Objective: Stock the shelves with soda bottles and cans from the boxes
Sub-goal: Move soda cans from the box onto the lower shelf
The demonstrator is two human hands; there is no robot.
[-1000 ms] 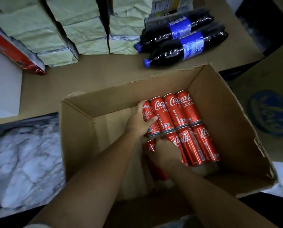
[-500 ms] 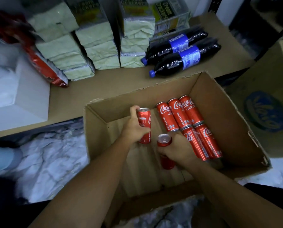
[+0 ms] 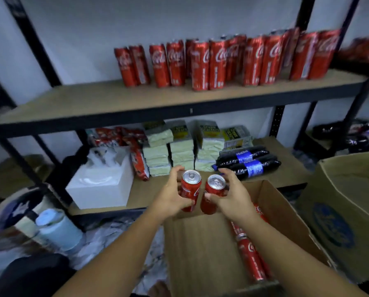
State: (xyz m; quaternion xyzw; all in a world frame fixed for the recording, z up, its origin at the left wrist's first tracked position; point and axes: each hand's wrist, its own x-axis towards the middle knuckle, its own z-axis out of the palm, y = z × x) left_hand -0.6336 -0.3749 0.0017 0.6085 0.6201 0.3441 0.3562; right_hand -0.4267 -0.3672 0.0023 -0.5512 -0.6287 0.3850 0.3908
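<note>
- While both arms are stretched out over the open cardboard box (image 3: 200,243), two red cans are held upright, side by side, in front of the edge of the lower shelf (image 3: 290,168).
- The left can (image 3: 189,190) is gripped by the left hand (image 3: 170,199), the fingers being curled round its far side and the thumb laid on its near side.
- The right can (image 3: 214,190) is gripped in the same manner by the right hand (image 3: 233,199), with the thumb seen across the can's front.
- A narrow gap is left between the two held cans, and their silver tops are turned toward the camera.
- The remaining cans (image 3: 251,256) are seen lying on their sides along the right wall of the box; their number cannot be told.
- A blurred row of cans (image 3: 218,61) is stood upright on the upper shelf (image 3: 125,101), toward its right half.
- On the lower shelf, two dark Pepsi bottles (image 3: 249,162) are laid on their sides, just beside stacks of pale green packets (image 3: 180,151).
- Red packets (image 3: 137,159) and a white box (image 3: 102,187) are placed farther left on that shelf.
- A second carton (image 3: 350,189), marked with a blue print, is seen at the right.
</note>
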